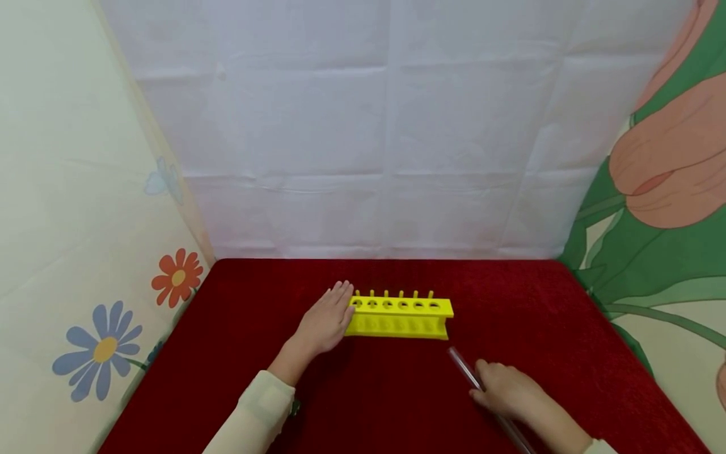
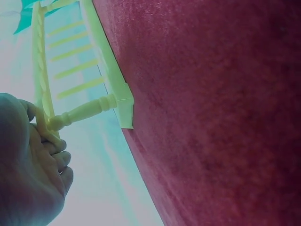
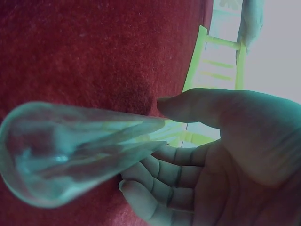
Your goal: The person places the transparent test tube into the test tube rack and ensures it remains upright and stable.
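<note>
A yellow test tube rack (image 1: 399, 315), with a row of holes in its top plate and a row of pegs along its back, stands on the table. My left hand (image 1: 326, 320) rests on the rack's left end, its fingers straight and pointing away from me. In the left wrist view, that hand's fingers (image 2: 47, 146) meet the rack's top plate beside an end post (image 2: 84, 112). A clear test tube (image 1: 465, 369) slants in my right hand (image 1: 507, 391), pinched between thumb and fingers. Its near end looms large in the right wrist view, with the rack (image 3: 193, 70) beyond.
Dark red cloth (image 1: 363, 391) covers the table. A white sheet (image 1: 386, 126) hangs behind its far edge. Flower-printed panels flank it, with a blue flower (image 1: 104, 350) at left and green leaves (image 1: 669, 265) at right.
</note>
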`<control>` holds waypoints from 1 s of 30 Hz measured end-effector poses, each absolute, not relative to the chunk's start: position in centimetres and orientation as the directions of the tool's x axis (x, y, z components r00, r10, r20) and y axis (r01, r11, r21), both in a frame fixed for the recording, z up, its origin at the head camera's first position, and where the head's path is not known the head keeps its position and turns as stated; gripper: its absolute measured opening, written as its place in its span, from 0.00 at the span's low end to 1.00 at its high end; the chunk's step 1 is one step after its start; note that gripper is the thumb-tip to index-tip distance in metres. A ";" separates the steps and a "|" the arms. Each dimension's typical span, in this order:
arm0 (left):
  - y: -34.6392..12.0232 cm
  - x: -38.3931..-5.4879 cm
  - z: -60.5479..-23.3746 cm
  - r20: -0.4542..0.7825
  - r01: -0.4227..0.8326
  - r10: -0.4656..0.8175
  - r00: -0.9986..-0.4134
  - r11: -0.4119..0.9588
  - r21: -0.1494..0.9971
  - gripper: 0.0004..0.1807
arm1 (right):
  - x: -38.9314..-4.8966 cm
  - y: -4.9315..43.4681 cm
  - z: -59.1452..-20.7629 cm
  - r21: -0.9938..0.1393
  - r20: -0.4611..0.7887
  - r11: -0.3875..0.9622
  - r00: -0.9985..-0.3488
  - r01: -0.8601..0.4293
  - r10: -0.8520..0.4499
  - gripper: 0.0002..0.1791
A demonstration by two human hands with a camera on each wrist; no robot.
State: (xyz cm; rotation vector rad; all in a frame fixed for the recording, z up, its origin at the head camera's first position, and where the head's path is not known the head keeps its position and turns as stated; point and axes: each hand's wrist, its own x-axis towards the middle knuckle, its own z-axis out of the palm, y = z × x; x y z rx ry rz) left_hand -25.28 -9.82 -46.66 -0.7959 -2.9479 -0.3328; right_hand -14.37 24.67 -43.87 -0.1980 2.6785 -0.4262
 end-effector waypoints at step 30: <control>-9.7 -25.2 -46.4 0.085 0.497 0.490 -0.868 0.852 0.163 0.31 | -14.2 24.4 -43.4 -0.372 -0.371 0.928 -0.911 -0.031 -0.179 0.06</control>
